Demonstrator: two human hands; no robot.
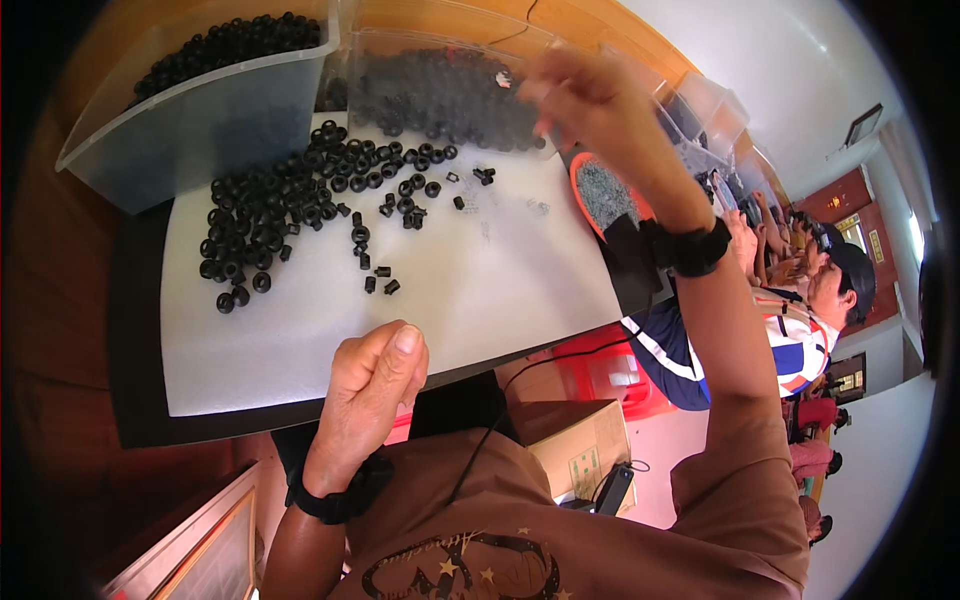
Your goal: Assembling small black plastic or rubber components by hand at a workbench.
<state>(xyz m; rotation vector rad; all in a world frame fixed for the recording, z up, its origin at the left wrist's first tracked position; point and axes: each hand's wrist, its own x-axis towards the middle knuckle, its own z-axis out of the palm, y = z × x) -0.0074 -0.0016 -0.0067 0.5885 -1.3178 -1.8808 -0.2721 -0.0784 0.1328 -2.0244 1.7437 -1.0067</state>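
Note:
My left hand point(368, 392) is closed in a fist at the near edge of the white sheet point(480, 280), thumb on top. Whatever its fingers may hold is hidden. My right hand point(575, 90) is raised at the far right, in front of a clear bin of black parts point(440, 95). Motion blurs its fingers, so I cannot tell what is in them. Many small black ring-shaped parts point(245, 225) lie heaped on the left of the sheet. Several small black cylindrical pieces point(382, 280) lie scattered nearer the middle.
A translucent tub point(190, 140) of black parts stands at the far left. An orange-rimmed bowl point(605, 195) of small grey pieces sits beneath my right forearm. To the right sits another person point(800, 310). A cardboard box point(575, 450) and a black cable point(515, 375) are below the table edge.

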